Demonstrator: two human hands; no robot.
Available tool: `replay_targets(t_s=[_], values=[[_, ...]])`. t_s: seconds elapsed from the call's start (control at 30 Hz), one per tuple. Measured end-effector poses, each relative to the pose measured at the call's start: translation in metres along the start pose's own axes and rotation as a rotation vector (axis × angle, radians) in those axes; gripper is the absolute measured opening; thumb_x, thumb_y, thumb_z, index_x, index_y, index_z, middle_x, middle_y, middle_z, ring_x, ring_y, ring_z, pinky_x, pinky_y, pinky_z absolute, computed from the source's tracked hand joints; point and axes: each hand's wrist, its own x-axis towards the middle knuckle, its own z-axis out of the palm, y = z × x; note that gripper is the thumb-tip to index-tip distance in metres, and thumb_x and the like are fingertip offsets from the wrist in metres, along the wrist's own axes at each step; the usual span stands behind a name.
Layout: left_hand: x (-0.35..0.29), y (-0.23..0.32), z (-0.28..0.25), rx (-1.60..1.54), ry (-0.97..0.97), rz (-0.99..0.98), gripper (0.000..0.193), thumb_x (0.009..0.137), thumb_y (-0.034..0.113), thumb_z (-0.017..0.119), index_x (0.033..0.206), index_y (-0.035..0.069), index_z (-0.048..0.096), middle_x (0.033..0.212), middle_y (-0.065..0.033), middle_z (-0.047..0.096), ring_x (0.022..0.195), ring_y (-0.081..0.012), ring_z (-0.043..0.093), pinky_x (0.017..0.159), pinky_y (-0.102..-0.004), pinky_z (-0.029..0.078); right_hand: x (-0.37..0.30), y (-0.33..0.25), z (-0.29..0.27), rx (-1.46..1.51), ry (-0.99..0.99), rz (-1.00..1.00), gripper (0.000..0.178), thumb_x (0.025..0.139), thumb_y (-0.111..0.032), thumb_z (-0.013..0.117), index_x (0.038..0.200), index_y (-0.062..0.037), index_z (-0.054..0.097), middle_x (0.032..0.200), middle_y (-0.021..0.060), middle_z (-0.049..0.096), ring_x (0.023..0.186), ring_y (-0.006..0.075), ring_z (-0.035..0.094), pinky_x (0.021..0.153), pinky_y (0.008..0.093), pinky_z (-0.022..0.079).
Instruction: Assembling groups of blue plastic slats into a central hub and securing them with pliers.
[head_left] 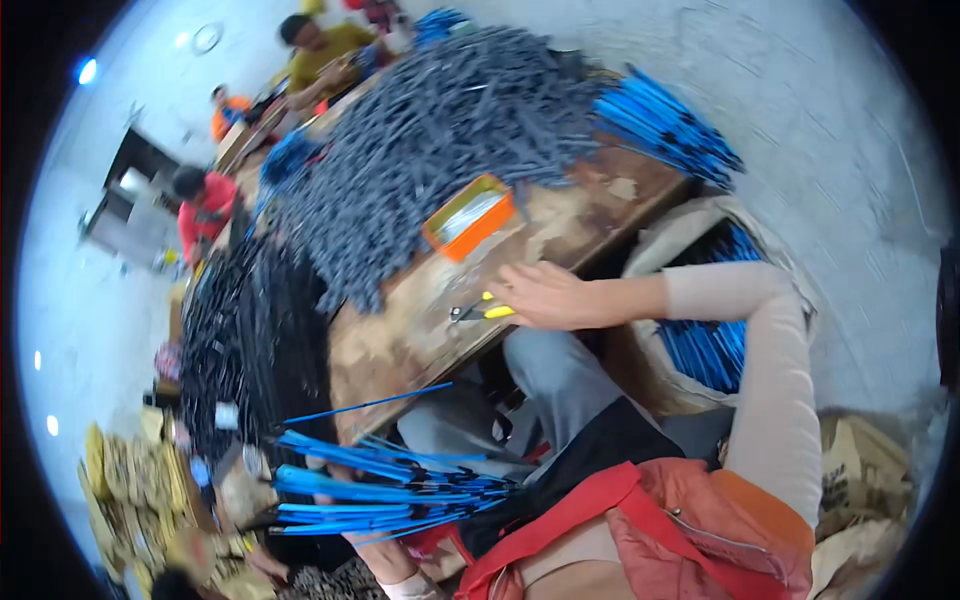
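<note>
My right hand (545,295) is closed around the yellow handles of small pliers (496,312). Their dark jaws point left, just above the worn wooden table (405,345). At the lower left, my left hand (345,478) grips a fanned bundle of long, thin blue strips (350,492) over my lap. The strips partly cover that hand's fingers. One single blue strip (365,404) sticks out above the bundle. Beyond the pliers sits an orange box (468,220) with thin silvery pieces inside.
A large heap of grey strips (430,140) covers the table's far side, with blue strips (668,125) at its right end. Black strips (250,340) hang at the left. A sack of blue strips (705,350) stands right of me. Other people (325,60) sit around the table.
</note>
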Motion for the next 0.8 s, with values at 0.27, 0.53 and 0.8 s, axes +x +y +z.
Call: replay_targets(t_s=[0.27,0.53,0.8], values=[[0.081,-0.040,0.157,0.161,-0.124,0.233,0.038,0.098,0.032,0.053,0.127,0.008,0.055,0.103,-0.0053,0.059,0.089,-0.0175,0.054,0.085,-0.0354,0.049,-0.010,0.052,-0.031,0.101,0.252,-0.491,0.047,0.095,-0.040,0.054,0.122,-0.0023,0.059,0.117,0.0168,0.060,0.107,0.0260,0.060,0.088,0.0372,0.048],[0.157,-0.090,0.308,-0.200,-0.655,-0.286,0.051,0.099,0.049,0.049,0.133,0.011,0.048,0.117,-0.0081,0.059,0.106,-0.0231,0.057,0.093,-0.0413,0.048,-0.126,0.010,-0.109,0.717,0.410,0.163,0.085,0.083,-0.024,0.073,0.150,0.0007,0.026,0.148,0.0202,0.039,0.136,0.0270,0.039,0.114,0.0350,0.028],[0.124,-0.147,0.294,0.143,-0.628,-0.250,0.030,0.097,0.022,0.059,0.118,0.000,0.060,0.098,-0.0072,0.066,0.086,-0.0127,0.060,0.081,-0.0282,0.048,-0.193,0.153,-0.186,0.300,0.578,0.576,0.067,0.082,-0.024,0.070,0.142,-0.0075,0.045,0.129,0.0135,0.059,0.110,0.0218,0.058,0.097,0.0347,0.045]])
